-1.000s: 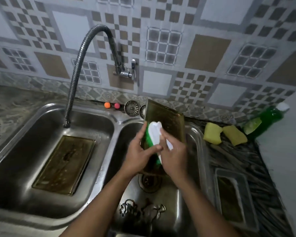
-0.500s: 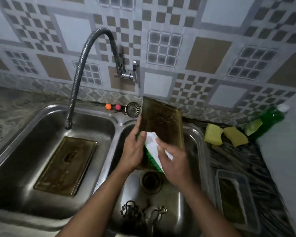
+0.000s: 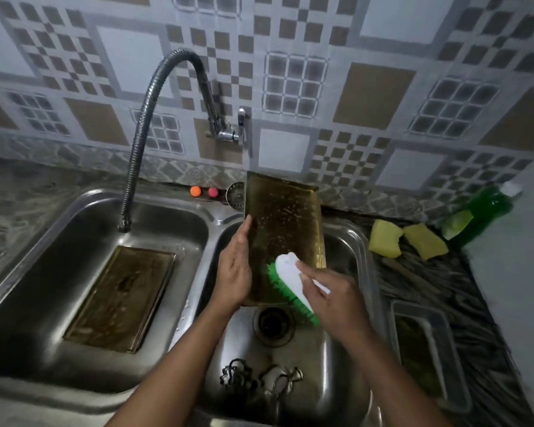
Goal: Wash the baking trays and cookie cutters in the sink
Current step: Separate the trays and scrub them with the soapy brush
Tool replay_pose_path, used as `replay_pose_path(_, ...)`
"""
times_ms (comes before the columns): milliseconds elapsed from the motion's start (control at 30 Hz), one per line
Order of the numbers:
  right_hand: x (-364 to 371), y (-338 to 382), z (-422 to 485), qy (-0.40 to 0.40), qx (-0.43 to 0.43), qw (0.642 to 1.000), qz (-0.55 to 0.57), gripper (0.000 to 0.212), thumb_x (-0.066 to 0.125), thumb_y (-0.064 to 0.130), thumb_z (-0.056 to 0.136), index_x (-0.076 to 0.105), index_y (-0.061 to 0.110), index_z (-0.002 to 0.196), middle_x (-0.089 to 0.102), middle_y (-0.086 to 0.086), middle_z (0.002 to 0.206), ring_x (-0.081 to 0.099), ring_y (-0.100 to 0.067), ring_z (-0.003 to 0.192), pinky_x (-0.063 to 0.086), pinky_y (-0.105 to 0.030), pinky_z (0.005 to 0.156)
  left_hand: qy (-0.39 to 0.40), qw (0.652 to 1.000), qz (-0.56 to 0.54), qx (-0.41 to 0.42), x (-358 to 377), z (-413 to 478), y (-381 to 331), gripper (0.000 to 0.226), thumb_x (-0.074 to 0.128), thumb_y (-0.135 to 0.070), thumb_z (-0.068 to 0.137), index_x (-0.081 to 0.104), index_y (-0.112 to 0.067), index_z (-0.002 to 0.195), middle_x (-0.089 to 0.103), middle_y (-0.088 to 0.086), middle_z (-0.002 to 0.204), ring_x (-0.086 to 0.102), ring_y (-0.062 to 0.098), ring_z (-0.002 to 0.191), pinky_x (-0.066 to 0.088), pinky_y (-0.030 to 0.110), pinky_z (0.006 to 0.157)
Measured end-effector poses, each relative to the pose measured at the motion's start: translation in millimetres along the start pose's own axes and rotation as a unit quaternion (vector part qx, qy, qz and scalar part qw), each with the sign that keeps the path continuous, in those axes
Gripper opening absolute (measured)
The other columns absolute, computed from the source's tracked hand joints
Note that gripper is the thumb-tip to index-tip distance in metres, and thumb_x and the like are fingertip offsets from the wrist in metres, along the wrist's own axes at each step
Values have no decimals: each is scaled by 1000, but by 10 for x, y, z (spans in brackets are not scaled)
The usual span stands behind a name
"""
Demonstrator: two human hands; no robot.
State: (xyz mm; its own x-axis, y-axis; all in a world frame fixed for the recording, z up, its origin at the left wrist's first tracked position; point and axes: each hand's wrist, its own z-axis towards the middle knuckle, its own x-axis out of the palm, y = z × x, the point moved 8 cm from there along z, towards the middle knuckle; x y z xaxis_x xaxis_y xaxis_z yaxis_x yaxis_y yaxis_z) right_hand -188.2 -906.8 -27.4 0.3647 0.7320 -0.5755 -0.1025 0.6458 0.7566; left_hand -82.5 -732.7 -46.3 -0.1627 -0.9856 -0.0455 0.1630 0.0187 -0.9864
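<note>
A brownish baking tray (image 3: 285,223) stands tilted on end in the right basin (image 3: 346,254) of the steel sink. My left hand (image 3: 235,269) grips its left edge. My right hand (image 3: 333,300) holds a white scrub brush (image 3: 290,278) with green bristles against the tray's lower right part. A second tray (image 3: 121,297) lies flat in the left basin (image 3: 43,272). Metal cookie cutters (image 3: 259,380) lie at the front of the right basin, near the drain (image 3: 273,326).
A flexible faucet (image 3: 142,134) arches over the left basin. Two yellow sponges (image 3: 407,240) and a green soap bottle (image 3: 481,211) sit on the counter at right. A clear container (image 3: 429,349) stands right of the sink. Orange and pink balls (image 3: 204,191) rest behind the sink.
The brush has slid down and to the right across the tray, from its middle to its lower right. My left hand shifted to the tray's left edge.
</note>
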Motion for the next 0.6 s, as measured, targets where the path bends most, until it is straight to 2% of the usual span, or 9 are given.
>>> replay_pose_path(67, -81, -202, 15, -17, 46, 999, -7, 30, 59, 33, 91, 66, 38, 120, 73, 8, 109, 67, 2, 96, 55, -24, 80, 0, 1000, -3, -1, -22, -29, 31, 54, 29, -36, 104, 44, -5, 146, 46, 0, 150, 40, 1, 140, 30, 16, 114)
replay_pose_path(100, -85, -263, 27, -26, 70, 997, -2, 30, 59, 35, 91, 66, 40, 120, 72, 10, 113, 66, 3, 100, 56, -27, 84, 5, 1000, -5, 2, -6, -29, 26, 55, 30, -37, 104, 43, -4, 146, 46, 1, 150, 40, 1, 139, 30, 14, 112)
replay_pose_path(167, 4, -252, 43, -35, 92, 995, 12, 31, 56, 43, 91, 64, 43, 120, 72, 9, 113, 67, -1, 102, 56, -32, 86, 15, 1000, -2, 23, 38, -17, -23, 64, 32, -50, 103, 43, -5, 147, 45, 3, 151, 39, 6, 141, 30, 18, 114)
replay_pose_path(233, 115, -122, 20, -25, 76, 997, 23, 33, 54, 46, 90, 64, 40, 121, 73, 8, 111, 68, -3, 99, 56, -29, 83, 7, 999, 0, 36, 16, 41, -68, 73, 34, -60, 99, 42, -6, 147, 44, 4, 152, 38, 10, 143, 29, 25, 118)
replay_pose_path(367, 49, -200, -78, -5, 87, 996, 36, 28, 62, 28, 93, 67, 35, 120, 66, 22, 115, 65, 2, 105, 51, -17, 87, -26, 999, 7, 32, -236, 114, -35, 66, 38, -54, 98, 39, -12, 148, 44, 2, 152, 39, 9, 142, 29, 27, 118)
replay_pose_path(433, -107, -325, -112, -45, 125, 989, 71, 30, 64, 19, 93, 64, 34, 120, 64, 21, 115, 63, 5, 106, 47, -7, 84, -21, 1000, 7, 21, -308, 87, 26, 61, 45, -46, 98, 39, -12, 149, 44, 0, 152, 41, 6, 140, 31, 22, 116)
replay_pose_path(533, -326, -360, -90, -132, 153, 973, 112, 33, 59, 17, 96, 62, 26, 128, 59, 17, 122, 52, 23, 104, 41, 2, 78, 0, 1000, 14, -22, -313, 13, 164, 60, 56, -36, 97, 39, -16, 150, 46, -4, 150, 44, 2, 136, 36, 25, 115)
replay_pose_path(600, -410, -402, -51, -157, 157, 967, 122, 36, 55, 19, 99, 58, 22, 134, 56, 14, 131, 50, 17, 113, 39, 2, 83, 8, 999, 17, -41, -300, -58, 242, 61, 61, -35, 93, 41, -23, 150, 48, -5, 148, 48, 0, 132, 40, 26, 111)
